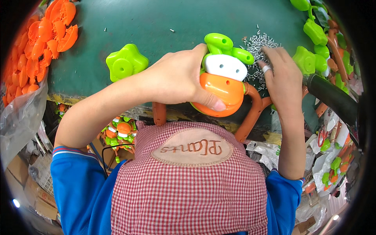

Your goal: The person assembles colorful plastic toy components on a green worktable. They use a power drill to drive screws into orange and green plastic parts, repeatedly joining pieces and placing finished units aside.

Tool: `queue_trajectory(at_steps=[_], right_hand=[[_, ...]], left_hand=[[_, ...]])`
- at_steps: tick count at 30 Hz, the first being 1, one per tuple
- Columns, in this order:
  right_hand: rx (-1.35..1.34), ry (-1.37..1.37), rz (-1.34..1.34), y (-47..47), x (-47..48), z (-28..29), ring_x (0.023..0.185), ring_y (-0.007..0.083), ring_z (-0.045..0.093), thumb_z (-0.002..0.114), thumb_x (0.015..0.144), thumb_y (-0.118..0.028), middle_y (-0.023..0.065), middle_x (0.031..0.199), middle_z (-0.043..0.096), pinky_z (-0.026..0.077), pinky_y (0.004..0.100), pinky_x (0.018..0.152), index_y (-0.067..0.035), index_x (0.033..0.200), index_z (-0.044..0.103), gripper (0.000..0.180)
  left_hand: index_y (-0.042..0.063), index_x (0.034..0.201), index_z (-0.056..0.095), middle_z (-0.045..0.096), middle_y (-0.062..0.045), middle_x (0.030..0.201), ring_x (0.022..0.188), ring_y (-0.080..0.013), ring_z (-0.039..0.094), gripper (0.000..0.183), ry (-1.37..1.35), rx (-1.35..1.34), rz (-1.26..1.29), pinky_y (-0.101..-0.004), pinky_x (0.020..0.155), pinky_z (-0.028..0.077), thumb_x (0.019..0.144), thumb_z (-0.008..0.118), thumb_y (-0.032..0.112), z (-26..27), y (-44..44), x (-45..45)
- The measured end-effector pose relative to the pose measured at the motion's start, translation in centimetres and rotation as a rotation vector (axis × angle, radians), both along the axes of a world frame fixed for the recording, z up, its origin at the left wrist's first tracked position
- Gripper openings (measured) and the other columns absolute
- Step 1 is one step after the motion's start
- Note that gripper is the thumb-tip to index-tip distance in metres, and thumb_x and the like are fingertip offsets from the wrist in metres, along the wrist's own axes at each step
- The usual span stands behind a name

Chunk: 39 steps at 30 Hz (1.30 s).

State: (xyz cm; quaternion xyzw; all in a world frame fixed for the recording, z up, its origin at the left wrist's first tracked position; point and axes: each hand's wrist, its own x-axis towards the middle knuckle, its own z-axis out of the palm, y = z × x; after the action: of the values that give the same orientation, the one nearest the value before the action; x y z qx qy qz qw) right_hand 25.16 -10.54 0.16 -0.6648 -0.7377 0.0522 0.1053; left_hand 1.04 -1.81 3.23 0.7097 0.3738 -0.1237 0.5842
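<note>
My left hand (176, 77) grips a plastic toy assembly (218, 85), its thumb across the orange lower part. The toy has a white middle piece (226, 67) with two holes and green leaf-like pieces (218, 41) at its top. Brown tubular arms (254, 105) run from it toward the table's near edge; part of the toy is hidden under the hand. My right hand (283, 73), with a white band on one finger, reaches to a pile of small metal screws (258, 44). Its thumb and fingers are apart; I see no screw between them.
A green flower-shaped piece (127, 63) lies on the green tabletop (141, 17). Orange shells (44, 44) are heaped at left; green parts (314, 32) crowd the right. A black tool handle (332, 91) juts in from the right. Finished-looking toys (123, 129) sit below the table edge.
</note>
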Motion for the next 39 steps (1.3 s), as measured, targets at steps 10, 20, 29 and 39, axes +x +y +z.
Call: queue_trajectory(at_steps=[10, 20, 29, 39], right_hand=[[-0.012, 0.235, -0.087, 0.1, -0.2, -0.2, 0.075, 0.0278, 0.064, 0.066, 0.084, -0.004, 0.0103, 0.087, 0.065, 0.051, 0.0348, 0.068, -0.003, 0.094, 0.064, 0.010], [-0.142, 0.761, -0.132, -0.4, -2.5, 3.8, 0.077, 0.0165, 0.066, 0.068, 0.079, 0.004, 0.0099, 0.084, 0.068, 0.052, 0.0270, 0.068, 0.002, 0.088, 0.069, 0.009], [-0.038, 0.806, 0.002, -1.8, -5.8, 2.8, 0.068, 0.0217, 0.062, 0.078, 0.068, -0.001, 0.0093, 0.074, 0.065, 0.048, 0.0320, 0.064, 0.000, 0.080, 0.069, 0.015], [-0.064, 0.754, 0.014, -1.8, -5.6, 2.7, 0.067, 0.0214, 0.058, 0.081, 0.065, -0.005, 0.0070, 0.073, 0.064, 0.045, 0.0322, 0.063, -0.002, 0.081, 0.071, 0.019]], left_hand=[[-0.001, 0.126, 0.040, 0.064, -0.020, 0.107, 0.095, -0.0343, 0.067, 0.093, 0.033, -0.123, 0.054, -0.0428, 0.061, 0.060, 0.058, 0.092, 0.037, 0.2, 0.2, 0.1], [-0.010, 0.121, 0.043, 0.065, -0.027, 0.101, 0.091, -0.0396, 0.066, 0.093, 0.056, -0.146, -0.015, -0.0425, 0.082, 0.053, 0.062, 0.085, 0.048, 0.7, 0.8, 0.1], [-0.001, 0.128, 0.037, 0.065, -0.021, 0.100, 0.078, -0.0334, 0.070, 0.094, 0.128, -0.269, 0.077, -0.0397, 0.041, 0.059, 0.059, 0.092, 0.033, 1.6, 0.8, 0.7], [0.000, 0.129, 0.036, 0.065, -0.021, 0.098, 0.075, -0.0331, 0.070, 0.095, 0.085, -0.220, 0.043, -0.0396, 0.039, 0.058, 0.060, 0.091, 0.033, 0.8, 0.3, 0.3]])
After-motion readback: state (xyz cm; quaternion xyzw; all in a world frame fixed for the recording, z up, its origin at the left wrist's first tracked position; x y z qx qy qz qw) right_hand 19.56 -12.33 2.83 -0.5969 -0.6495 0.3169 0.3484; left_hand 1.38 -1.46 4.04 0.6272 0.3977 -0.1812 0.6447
